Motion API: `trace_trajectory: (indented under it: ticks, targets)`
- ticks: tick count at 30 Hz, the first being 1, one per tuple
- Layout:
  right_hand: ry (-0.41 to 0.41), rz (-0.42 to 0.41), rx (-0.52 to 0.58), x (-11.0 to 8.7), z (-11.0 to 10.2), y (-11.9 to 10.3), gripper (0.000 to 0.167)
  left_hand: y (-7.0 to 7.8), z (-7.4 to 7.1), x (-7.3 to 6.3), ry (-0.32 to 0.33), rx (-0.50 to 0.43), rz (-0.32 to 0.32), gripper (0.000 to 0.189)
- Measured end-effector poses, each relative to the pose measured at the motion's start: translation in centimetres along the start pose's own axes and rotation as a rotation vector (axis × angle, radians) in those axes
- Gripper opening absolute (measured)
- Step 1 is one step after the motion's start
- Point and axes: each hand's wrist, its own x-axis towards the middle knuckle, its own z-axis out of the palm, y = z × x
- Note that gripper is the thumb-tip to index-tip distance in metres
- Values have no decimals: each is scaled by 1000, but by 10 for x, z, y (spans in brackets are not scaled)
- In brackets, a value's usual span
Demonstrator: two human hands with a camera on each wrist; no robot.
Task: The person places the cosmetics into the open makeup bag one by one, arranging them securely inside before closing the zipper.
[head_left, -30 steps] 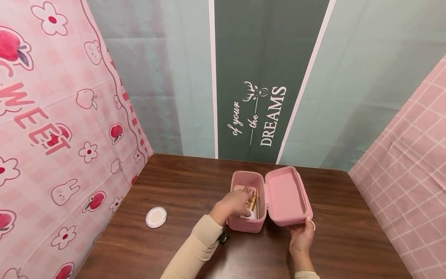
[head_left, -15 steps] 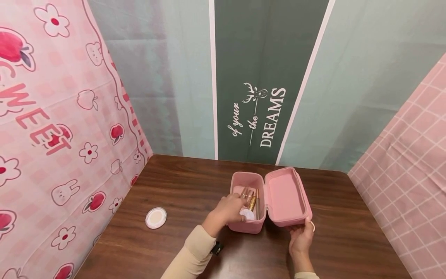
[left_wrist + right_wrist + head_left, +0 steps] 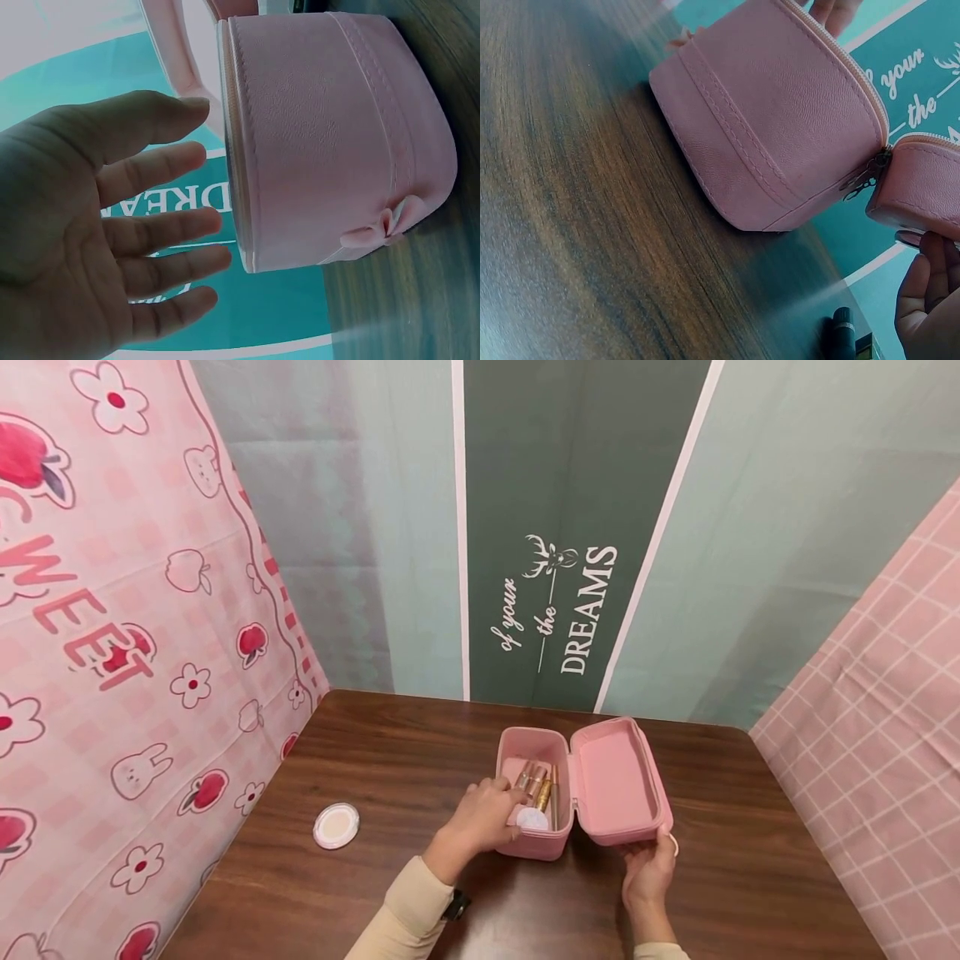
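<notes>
A pink cosmetic case stands on the table, its lid swung out to the right. Inside lie a gold tube, other slim tubes and a round white item. At the case's left rim is my left hand; in the left wrist view its fingers are extended and apart, with nothing in the palm. My right hand holds the lid by its near edge, thumb on top and fingers underneath. The right wrist view shows those fingers curled against the lid's underside.
A round white compact-like disc with a cream centre lies on the left of the wooden table. In the right wrist view a dark cylinder stands beyond the case. Printed cloths hang around the table.
My left hand has drawn back leftward from inside the case to its left rim, uncovering the tubes and the round white item. The right hand and lid have stayed in place.
</notes>
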Motion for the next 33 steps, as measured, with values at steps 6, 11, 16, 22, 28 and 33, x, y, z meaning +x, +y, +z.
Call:
trace_trajectory:
  ticks: [6, 11, 16, 22, 28, 33]
  targets:
    - [10, 1, 6, 2, -3, 2, 31, -2, -3, -14, 10, 12, -25, 34]
    - [18, 7, -7, 2, -3, 3, 31, -8, -6, -28, 20, -16, -46, 36]
    - [5, 4, -18, 3, -3, 4, 31, -17, -5, -35, 32, -65, -69, 37]
    - [15, 12, -43, 3, -2, 3, 33, -26, -4, -41, 41, -102, -102, 39]
    - [17, 15, -42, 3, -3, 3, 33, -32, -3, -45, 35, -98, -111, 39]
    - [14, 8, -47, 3, -3, 3, 33, -37, -3, -51, 29, -122, -133, 39]
